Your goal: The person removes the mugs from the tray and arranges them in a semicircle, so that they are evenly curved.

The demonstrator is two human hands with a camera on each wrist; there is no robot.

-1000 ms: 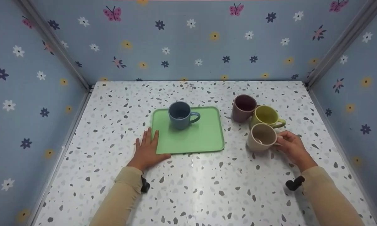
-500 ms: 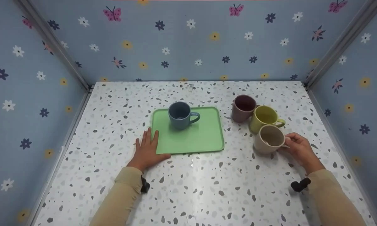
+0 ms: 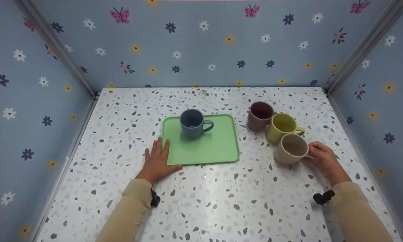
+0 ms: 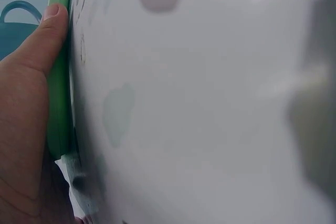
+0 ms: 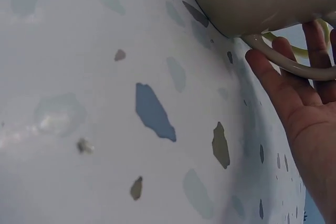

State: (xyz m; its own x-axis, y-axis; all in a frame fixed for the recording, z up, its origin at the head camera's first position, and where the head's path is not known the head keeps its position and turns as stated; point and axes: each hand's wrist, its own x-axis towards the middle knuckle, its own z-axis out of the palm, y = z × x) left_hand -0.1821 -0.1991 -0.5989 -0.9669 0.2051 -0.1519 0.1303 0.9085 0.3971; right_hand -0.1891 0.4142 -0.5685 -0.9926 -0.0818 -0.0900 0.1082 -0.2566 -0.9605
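My left hand point(image 3: 157, 163) lies spread at the near left corner of a green tray point(image 3: 218, 148), its thumb along the front edge. In the left wrist view the thumb point(image 4: 44, 40) rests against the tray's green side. A blue mug point(image 3: 192, 126) stands on the tray, handle to the right. At the right, my right hand point(image 3: 323, 160) holds a beige mug point(image 3: 290, 151) by its handle. The right wrist view shows fingers at the beige handle point(image 5: 294, 66). Behind it are a yellow-green mug point(image 3: 278, 129), partly hidden, and a maroon mug point(image 3: 259, 119).
The speckled white table point(image 3: 215, 201) carries the tray and mugs. A blue flowered wall point(image 3: 201, 43) rises behind it, with similar panels at both sides. The three mugs on the right stand close together.
My right hand has moved right with the beige mug, away from the tray, uncovering more of the yellow-green mug. The left hand, the tray and the blue mug stay put.
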